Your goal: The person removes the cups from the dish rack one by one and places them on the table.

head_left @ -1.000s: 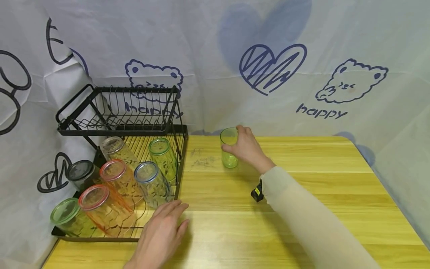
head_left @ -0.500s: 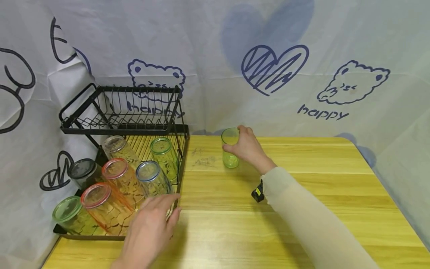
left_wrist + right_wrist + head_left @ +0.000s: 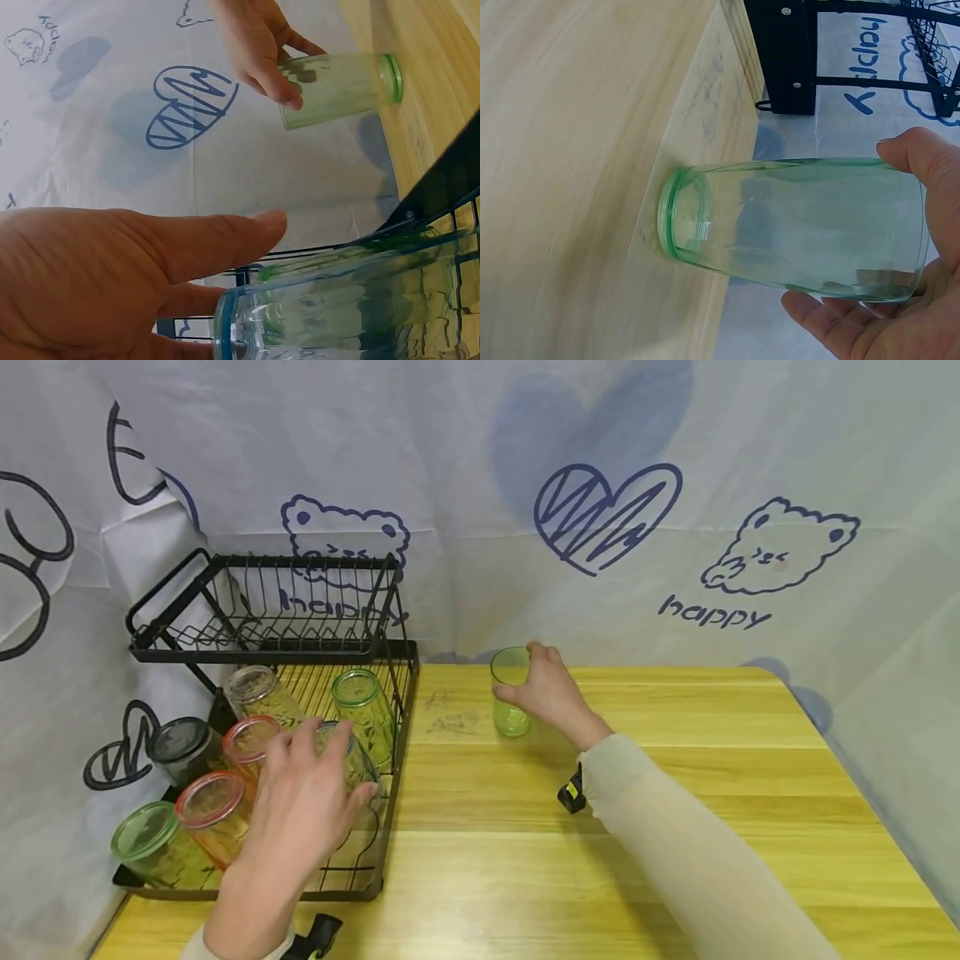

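The left hand (image 3: 303,793) has come off the worktop (image 3: 525,860), where it lay flat a second ago, and now reaches into the lower tier of the rack (image 3: 352,885). Its fingers spread and curve over the blue-rimmed glass (image 3: 337,307), which lies tilted among the others with its mouth toward the person. The left wrist view shows the thumb alongside the rim and the palm close against the glass, but I cannot tell whether the fingers have closed round it. Judging by this, the left hand is at the point of taking that glass, not yet lifting it.

Just left of it lie two red-rimmed glasses (image 3: 213,814), a green-rimmed one (image 3: 150,852) at the rack's near corner, and a dark-rimmed one (image 3: 180,747) behind.

Farther off, the right hand (image 3: 551,693) has not moved: it holds the green glass (image 3: 511,693) near the top, fingers curled round it, the glass standing on the worktop just beside the rack's far end.
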{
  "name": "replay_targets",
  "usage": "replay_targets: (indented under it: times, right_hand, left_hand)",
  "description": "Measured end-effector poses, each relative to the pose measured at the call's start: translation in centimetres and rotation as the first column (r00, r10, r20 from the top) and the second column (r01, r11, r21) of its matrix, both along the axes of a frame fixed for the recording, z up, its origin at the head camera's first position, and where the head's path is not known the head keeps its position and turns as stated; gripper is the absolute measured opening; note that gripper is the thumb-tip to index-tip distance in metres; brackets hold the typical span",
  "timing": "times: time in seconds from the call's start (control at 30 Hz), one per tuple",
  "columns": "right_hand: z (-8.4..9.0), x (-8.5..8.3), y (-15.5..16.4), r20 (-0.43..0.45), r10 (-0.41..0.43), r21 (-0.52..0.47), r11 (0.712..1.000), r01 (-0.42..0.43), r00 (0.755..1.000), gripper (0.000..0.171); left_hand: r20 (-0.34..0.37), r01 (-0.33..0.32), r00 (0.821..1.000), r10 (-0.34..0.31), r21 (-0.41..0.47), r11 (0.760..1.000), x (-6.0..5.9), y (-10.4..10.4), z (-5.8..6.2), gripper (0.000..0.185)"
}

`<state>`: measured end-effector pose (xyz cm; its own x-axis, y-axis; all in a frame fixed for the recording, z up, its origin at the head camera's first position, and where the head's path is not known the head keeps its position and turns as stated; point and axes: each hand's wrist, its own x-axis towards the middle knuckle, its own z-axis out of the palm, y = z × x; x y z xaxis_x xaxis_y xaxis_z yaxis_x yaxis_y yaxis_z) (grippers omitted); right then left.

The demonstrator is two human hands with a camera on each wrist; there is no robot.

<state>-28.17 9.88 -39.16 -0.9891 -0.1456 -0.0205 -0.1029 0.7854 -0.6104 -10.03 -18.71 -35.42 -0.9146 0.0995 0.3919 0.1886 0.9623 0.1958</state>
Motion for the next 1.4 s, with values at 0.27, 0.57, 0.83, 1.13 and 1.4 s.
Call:
replay_targets:
  times: [0.27, 0.57, 0.83, 1.13, 1.4]
  right_hand:
    - [-0.1, 0.0, 0.0, -0.003, 0.002, 0.001, 1.0, -0.002, 1.0, 0.106]
    - [-0.1, 0.1, -0.1, -0.004, 0.0, -0.01, 1.0, 0.0, 1.0, 0.106]
    - [-0.1, 0.1, 0.0, -0.002, -0.002, -0.009, 1.0, 0.002, 1.0, 0.107]
    - [-0.3, 0.1, 0.0, -0.001, -0.001, -0.008, 1.0, 0.001, 1.0, 0.107]
    - [-0.5, 0.0, 0.1, 0.003, 0.0, -0.016, 1.0, 0.0, 1.0, 0.107]
  left_hand:
    - [0.137, -0.01, 0.991, 0.013, -0.027, 1.0, -0.9, -0.4, 0.3, 0.085]
    - [0.143, 0.002, 0.99, 0.001, -0.015, 1.0, -1.1, -0.7, 0.4, 0.077]
    - [0.24, -0.022, 0.97, 0.018, 0.014, 1.0, -1.2, -0.6, 0.8, 0.075]
    - [0.357, 0.0, 0.934, 0.014, -0.037, 0.999, -1.6, -1.1, 1.6, 0.072]
    - [0.46, -0.023, 0.887, 0.027, -0.014, 1.0, -1.5, -1.7, 2.2, 0.07]
